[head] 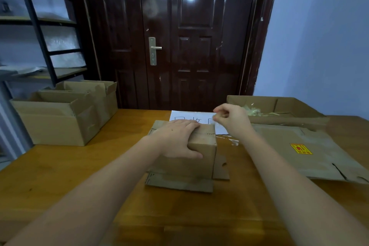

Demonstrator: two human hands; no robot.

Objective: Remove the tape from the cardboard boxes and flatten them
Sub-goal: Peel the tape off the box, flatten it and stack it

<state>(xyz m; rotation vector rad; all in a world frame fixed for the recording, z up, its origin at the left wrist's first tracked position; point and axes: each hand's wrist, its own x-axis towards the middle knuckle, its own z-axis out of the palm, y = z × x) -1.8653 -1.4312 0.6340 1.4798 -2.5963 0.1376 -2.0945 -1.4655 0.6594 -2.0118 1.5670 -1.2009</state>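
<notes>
A small cardboard box [201, 158] stands in the middle of the wooden table [60, 175], its bottom flaps spread flat around it. My left hand [175, 138] lies over its top with the thumb down the front face, holding it still. My right hand [231, 120] is raised just past the box's far right corner, fingers pinched together on a thin strip of clear tape [215, 121] that is blurred and hard to make out.
Two open cardboard boxes [60, 126] stand at the left of the table. A flattened box [289, 154] with a yellow-red sticker lies at right, with an open box holding crumpled tape [257, 111] behind it. A white paper [191, 116] lies beyond the small box. A dark door is behind.
</notes>
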